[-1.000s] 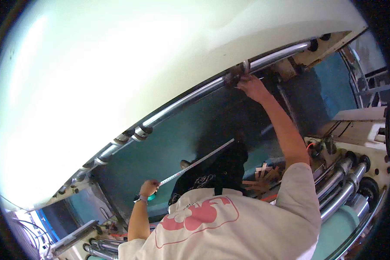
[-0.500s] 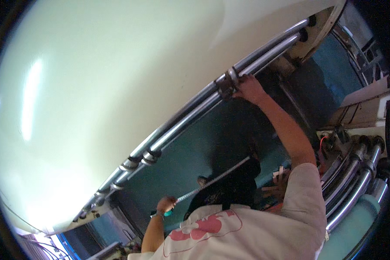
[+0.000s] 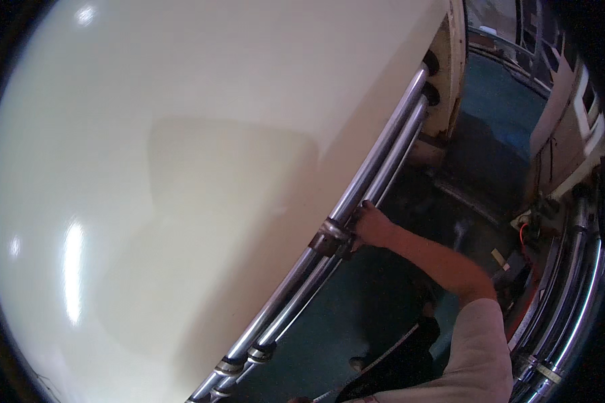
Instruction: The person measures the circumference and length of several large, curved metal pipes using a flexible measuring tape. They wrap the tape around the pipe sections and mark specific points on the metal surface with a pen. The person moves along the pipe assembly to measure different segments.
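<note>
Two parallel shiny metal rods run diagonally along the edge of a large cream-white, smooth panel. A dark collar joins them near the middle. My right hand is closed round the lower rod beside this collar, its fingertips partly hidden. At the bottom edge only a sliver of my left hand shows. A long, thin, pale ruler-like strip slants up and right from it, held closed at its lower end. More collars sit farther down the rods.
The rods end in black round fittings at a cream frame. Green floor lies below them. On the right stand more curved metal tubes, an orange cable and a pale cabinet.
The view has swung, so the rods stand steeper and my left hand has slipped almost out of the lower edge. My right hand stays at the collar, now gripping just past it.
</note>
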Demonstrator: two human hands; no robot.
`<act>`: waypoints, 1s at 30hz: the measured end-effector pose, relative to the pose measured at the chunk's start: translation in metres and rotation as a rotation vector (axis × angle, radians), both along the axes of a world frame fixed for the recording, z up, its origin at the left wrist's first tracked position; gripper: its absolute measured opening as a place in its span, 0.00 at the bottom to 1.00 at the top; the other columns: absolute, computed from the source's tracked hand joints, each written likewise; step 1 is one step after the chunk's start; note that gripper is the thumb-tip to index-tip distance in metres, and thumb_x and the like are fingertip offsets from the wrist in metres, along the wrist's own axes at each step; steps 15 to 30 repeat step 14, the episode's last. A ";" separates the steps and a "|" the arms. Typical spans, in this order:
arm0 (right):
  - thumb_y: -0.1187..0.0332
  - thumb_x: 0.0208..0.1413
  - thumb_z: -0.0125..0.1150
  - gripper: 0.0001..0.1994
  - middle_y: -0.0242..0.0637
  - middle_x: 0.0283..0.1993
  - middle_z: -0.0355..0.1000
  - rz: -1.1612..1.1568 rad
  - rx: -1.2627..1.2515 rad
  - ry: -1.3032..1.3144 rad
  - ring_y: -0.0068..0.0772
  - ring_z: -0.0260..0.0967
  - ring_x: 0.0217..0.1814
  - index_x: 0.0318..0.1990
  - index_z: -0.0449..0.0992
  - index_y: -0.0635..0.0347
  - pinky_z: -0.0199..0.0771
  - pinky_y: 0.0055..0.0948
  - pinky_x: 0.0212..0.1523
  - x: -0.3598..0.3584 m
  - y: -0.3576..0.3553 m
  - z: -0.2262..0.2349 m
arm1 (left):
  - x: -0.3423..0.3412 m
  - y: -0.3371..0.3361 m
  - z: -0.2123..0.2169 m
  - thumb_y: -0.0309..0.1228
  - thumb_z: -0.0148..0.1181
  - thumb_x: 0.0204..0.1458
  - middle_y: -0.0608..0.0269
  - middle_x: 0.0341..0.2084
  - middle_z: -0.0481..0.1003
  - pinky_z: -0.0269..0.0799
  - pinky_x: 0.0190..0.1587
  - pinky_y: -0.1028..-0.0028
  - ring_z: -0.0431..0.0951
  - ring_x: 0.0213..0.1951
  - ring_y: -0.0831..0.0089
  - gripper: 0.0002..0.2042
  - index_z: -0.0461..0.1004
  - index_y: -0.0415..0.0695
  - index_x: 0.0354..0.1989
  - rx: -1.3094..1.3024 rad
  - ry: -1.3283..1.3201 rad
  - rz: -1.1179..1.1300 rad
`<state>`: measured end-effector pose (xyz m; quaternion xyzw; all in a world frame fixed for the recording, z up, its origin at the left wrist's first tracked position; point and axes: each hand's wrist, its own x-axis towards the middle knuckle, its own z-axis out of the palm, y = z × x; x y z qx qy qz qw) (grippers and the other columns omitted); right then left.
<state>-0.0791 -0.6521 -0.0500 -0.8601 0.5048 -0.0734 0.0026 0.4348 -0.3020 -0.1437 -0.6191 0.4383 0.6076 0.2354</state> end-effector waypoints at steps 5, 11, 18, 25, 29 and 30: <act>0.44 0.33 0.58 0.25 0.39 0.40 0.71 -0.010 -0.040 -0.168 0.41 0.61 0.51 0.36 0.77 0.51 0.52 0.45 0.54 -0.003 0.008 -0.014 | -0.005 -0.009 -0.002 0.33 0.45 0.51 0.63 0.28 0.74 0.67 0.33 0.73 0.73 0.29 0.71 0.12 0.71 0.45 0.40 -0.012 -0.002 -0.137; 0.41 0.37 0.55 0.25 0.39 0.35 0.71 -0.032 -0.088 -0.319 0.43 0.65 0.45 0.34 0.77 0.51 0.54 0.47 0.50 -0.005 0.014 -0.042 | 0.002 0.017 -0.012 0.34 0.45 0.52 0.63 0.30 0.74 0.67 0.35 0.73 0.74 0.30 0.71 0.13 0.71 0.45 0.43 -0.022 0.067 -0.324; 0.40 0.39 0.54 0.28 0.45 0.44 0.68 -0.117 0.337 -0.379 0.43 0.58 0.55 0.39 0.76 0.53 0.51 0.52 0.53 -0.006 0.021 -0.040 | -0.057 -0.016 0.021 0.38 0.44 0.53 0.63 0.37 0.73 0.67 0.40 0.71 0.73 0.36 0.72 0.15 0.70 0.49 0.46 0.047 -0.104 -0.607; 0.40 0.39 0.54 0.28 0.45 0.44 0.68 -0.117 0.337 -0.379 0.43 0.58 0.55 0.39 0.76 0.53 0.51 0.52 0.53 -0.006 0.021 -0.040 | -0.057 -0.016 0.021 0.38 0.44 0.53 0.63 0.37 0.73 0.67 0.40 0.71 0.73 0.36 0.72 0.15 0.70 0.49 0.46 0.047 -0.104 -0.607; 0.40 0.39 0.54 0.28 0.45 0.44 0.68 -0.117 0.337 -0.379 0.43 0.58 0.55 0.39 0.76 0.53 0.51 0.52 0.53 -0.006 0.021 -0.040 | -0.057 -0.016 0.021 0.38 0.44 0.53 0.63 0.37 0.73 0.67 0.40 0.71 0.73 0.36 0.72 0.15 0.70 0.49 0.46 0.047 -0.104 -0.607; 0.40 0.39 0.54 0.28 0.45 0.44 0.68 -0.117 0.337 -0.379 0.43 0.58 0.55 0.39 0.76 0.53 0.51 0.52 0.53 -0.006 0.021 -0.040 | -0.057 -0.016 0.021 0.38 0.44 0.53 0.63 0.37 0.73 0.67 0.40 0.71 0.73 0.36 0.72 0.15 0.70 0.49 0.46 0.047 -0.104 -0.607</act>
